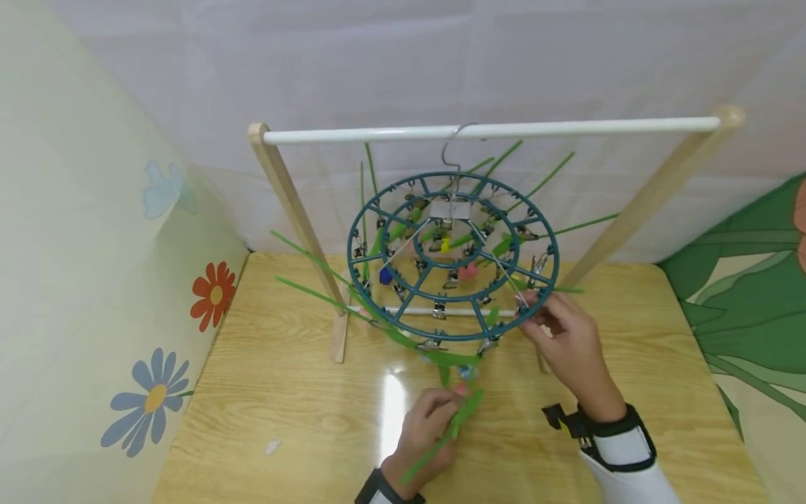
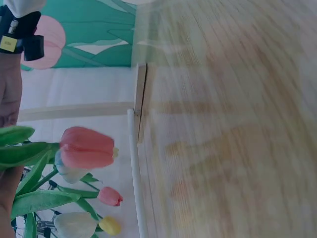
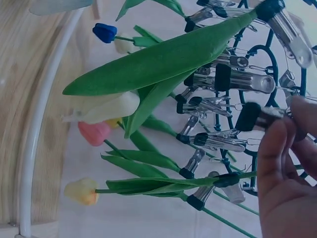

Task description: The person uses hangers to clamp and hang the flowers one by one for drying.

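Note:
In my left hand (image 1: 425, 430) I hold an artificial tulip with a pink-red head (image 2: 89, 148); its green stem (image 1: 425, 462) sticks out toward me. This hand is above the table, below the front of a round dark-green clip hanger (image 1: 453, 337). At the hanger's right front, my right hand (image 1: 569, 343) pinches a metal clip with dark tips (image 3: 252, 118) between thumb and fingers. Nothing shows between the clip's tips. Other tulips hang head-down from the clips, among them a blue one (image 3: 105, 33), a pink one (image 3: 94, 133) and a pale yellow one (image 3: 81, 191).
The hanger's hook hangs on the white bar (image 1: 378, 134) of a rack with wooden posts (image 1: 292, 203). A lower white rod (image 3: 33, 129) runs near the wooden table (image 1: 283, 406). A white scrap (image 1: 272, 446) lies at left. Green stems jut out around the hanger.

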{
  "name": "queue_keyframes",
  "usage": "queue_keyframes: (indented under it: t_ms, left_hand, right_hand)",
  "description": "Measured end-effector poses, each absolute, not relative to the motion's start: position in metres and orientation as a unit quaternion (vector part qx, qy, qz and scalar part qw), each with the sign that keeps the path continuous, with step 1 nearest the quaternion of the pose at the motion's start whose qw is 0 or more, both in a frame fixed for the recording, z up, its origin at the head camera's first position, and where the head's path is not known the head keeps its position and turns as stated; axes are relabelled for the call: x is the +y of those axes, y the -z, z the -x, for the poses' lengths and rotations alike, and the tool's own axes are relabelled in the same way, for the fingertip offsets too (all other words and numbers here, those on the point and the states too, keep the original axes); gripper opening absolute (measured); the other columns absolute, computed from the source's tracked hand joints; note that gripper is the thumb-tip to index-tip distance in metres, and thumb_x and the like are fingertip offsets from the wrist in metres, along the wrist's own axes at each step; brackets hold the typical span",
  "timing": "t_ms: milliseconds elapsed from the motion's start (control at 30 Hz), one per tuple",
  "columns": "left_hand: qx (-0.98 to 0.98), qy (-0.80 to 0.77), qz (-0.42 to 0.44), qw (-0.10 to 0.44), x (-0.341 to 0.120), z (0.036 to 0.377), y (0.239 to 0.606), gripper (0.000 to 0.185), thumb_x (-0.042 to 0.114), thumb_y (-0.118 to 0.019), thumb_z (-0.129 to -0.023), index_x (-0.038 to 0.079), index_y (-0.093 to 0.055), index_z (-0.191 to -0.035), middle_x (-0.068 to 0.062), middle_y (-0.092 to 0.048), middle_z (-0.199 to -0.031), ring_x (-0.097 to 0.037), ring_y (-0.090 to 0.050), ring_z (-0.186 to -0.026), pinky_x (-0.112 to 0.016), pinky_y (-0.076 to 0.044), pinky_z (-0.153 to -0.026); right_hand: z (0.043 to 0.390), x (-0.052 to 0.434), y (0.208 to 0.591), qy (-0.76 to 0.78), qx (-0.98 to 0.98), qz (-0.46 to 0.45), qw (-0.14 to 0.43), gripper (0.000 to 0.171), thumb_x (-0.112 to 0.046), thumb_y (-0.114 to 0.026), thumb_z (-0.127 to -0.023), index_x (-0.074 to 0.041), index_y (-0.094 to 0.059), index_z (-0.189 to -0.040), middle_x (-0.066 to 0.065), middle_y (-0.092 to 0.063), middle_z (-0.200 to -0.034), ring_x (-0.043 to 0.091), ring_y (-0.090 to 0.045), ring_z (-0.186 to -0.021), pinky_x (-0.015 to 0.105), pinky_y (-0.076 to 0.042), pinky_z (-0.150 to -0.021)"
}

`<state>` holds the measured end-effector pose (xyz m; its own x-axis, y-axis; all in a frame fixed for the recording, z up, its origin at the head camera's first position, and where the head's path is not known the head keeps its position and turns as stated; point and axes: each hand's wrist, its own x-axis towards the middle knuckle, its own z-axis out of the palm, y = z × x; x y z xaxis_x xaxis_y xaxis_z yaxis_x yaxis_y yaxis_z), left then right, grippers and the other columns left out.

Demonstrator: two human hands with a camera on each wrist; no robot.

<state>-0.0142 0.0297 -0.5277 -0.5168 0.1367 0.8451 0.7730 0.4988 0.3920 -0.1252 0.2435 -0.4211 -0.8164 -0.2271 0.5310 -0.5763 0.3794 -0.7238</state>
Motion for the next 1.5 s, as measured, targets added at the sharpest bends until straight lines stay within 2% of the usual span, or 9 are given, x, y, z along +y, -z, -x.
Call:
queue_keyframes:
  t_ms: [233, 300, 367, 567, 700, 867, 1100, 1267, 1500]
  left_hand:
    - [-0.765, 0.418, 0.325, 0.365, 0.028, 0.022, 0.524, 0.012, 0.001, -0.061, -0.095, -0.005, -0.066, -0.104, -0.017, -0.072, -0.110, -0.026, -0.073, -0.101, -0.026, -0.058, -0.099]
    - [-0.766, 0.430, 0.317, 0.357, 0.028, 0.022, 0.525, 0.016, 0.001, -0.064, -0.093, -0.004, -0.067, -0.108, -0.016, -0.074, -0.110, -0.025, -0.074, -0.101, -0.026, -0.059, -0.097]
    - [-0.770, 0.434, 0.304, 0.355, 0.029, 0.022, 0.525, 0.020, 0.001, -0.065, -0.093, -0.005, -0.068, -0.111, -0.014, -0.075, -0.109, -0.023, -0.075, -0.100, -0.025, -0.060, -0.094]
    - [-0.782, 0.436, 0.269, 0.356, 0.037, 0.026, 0.524, 0.026, 0.008, -0.063, -0.100, -0.006, -0.065, -0.122, -0.014, -0.074, -0.113, -0.019, -0.074, -0.097, -0.021, -0.060, -0.090]
    - [-0.781, 0.446, 0.261, 0.350, 0.042, 0.032, 0.520, 0.023, 0.007, -0.064, -0.099, -0.004, -0.065, -0.119, -0.013, -0.073, -0.114, -0.018, -0.073, -0.096, -0.016, -0.059, -0.087]
    - [-0.772, 0.485, 0.252, 0.324, 0.047, 0.039, 0.514, 0.025, 0.002, -0.065, -0.097, -0.006, -0.063, -0.120, -0.015, -0.072, -0.111, -0.018, -0.074, -0.091, -0.010, -0.057, -0.083]
    - [-0.783, 0.501, 0.221, 0.294, 0.048, 0.045, 0.511, 0.036, 0.000, -0.068, -0.094, -0.003, -0.061, -0.130, -0.013, -0.072, -0.114, -0.017, -0.075, -0.094, -0.010, -0.057, -0.083]
    - [-0.780, 0.528, 0.201, 0.269, 0.045, 0.048, 0.510, 0.028, -0.001, -0.066, -0.096, 0.000, -0.064, -0.124, -0.012, -0.073, -0.111, -0.018, -0.074, -0.092, -0.012, -0.058, -0.081]
    - [-0.750, 0.573, 0.179, 0.277, 0.043, 0.052, 0.512, 0.032, -0.005, -0.066, -0.094, -0.001, -0.065, -0.126, -0.013, -0.074, -0.103, -0.019, -0.075, -0.083, -0.013, -0.060, -0.075]
  right_hand:
    - [0.123, 0.236, 0.420, -0.556, -0.784, -0.252, 0.116, 0.049, 0.032, -0.077, -0.065, 0.010, -0.060, -0.105, -0.002, -0.064, -0.106, 0.001, -0.067, -0.090, 0.012, -0.059, -0.071]
    - [0.121, 0.234, 0.420, -0.566, -0.779, -0.246, 0.114, 0.047, 0.032, -0.076, -0.065, 0.010, -0.060, -0.104, -0.006, -0.064, -0.106, 0.001, -0.068, -0.090, 0.012, -0.059, -0.073]
    - [0.119, 0.231, 0.420, -0.589, -0.763, -0.243, 0.112, 0.045, 0.034, -0.074, -0.066, 0.014, -0.061, -0.104, -0.004, -0.068, -0.107, 0.002, -0.069, -0.091, 0.014, -0.060, -0.074]
    - [0.110, 0.222, 0.418, -0.599, -0.757, -0.240, 0.106, 0.040, 0.031, -0.075, -0.068, 0.014, -0.066, -0.104, -0.001, -0.071, -0.108, 0.003, -0.071, -0.092, 0.020, -0.063, -0.072]
    - [0.106, 0.219, 0.417, -0.614, -0.747, -0.243, 0.083, 0.041, 0.032, -0.073, -0.071, 0.015, -0.066, -0.108, -0.001, -0.072, -0.116, 0.005, -0.072, -0.097, 0.023, -0.063, -0.076]
    - [0.104, 0.216, 0.417, -0.633, -0.717, -0.276, 0.096, 0.042, 0.034, -0.071, -0.069, 0.018, -0.066, -0.108, 0.008, -0.072, -0.117, 0.008, -0.071, -0.097, 0.018, -0.061, -0.079]
    - [0.100, 0.216, 0.417, -0.657, -0.697, -0.276, 0.082, 0.043, 0.033, -0.071, -0.070, 0.019, -0.063, -0.110, 0.000, -0.071, -0.119, 0.006, -0.070, -0.094, 0.015, -0.059, -0.080]
    - [0.098, 0.217, 0.419, -0.646, -0.707, -0.278, 0.074, 0.041, 0.029, -0.075, -0.069, 0.012, -0.066, -0.106, 0.001, -0.070, -0.110, 0.006, -0.066, -0.088, 0.015, -0.057, -0.073]
    - [0.097, 0.216, 0.423, -0.559, -0.777, -0.271, 0.105, 0.036, 0.014, -0.087, -0.064, -0.004, -0.073, -0.090, 0.006, -0.066, -0.080, 0.004, -0.057, -0.068, 0.017, -0.041, -0.047]
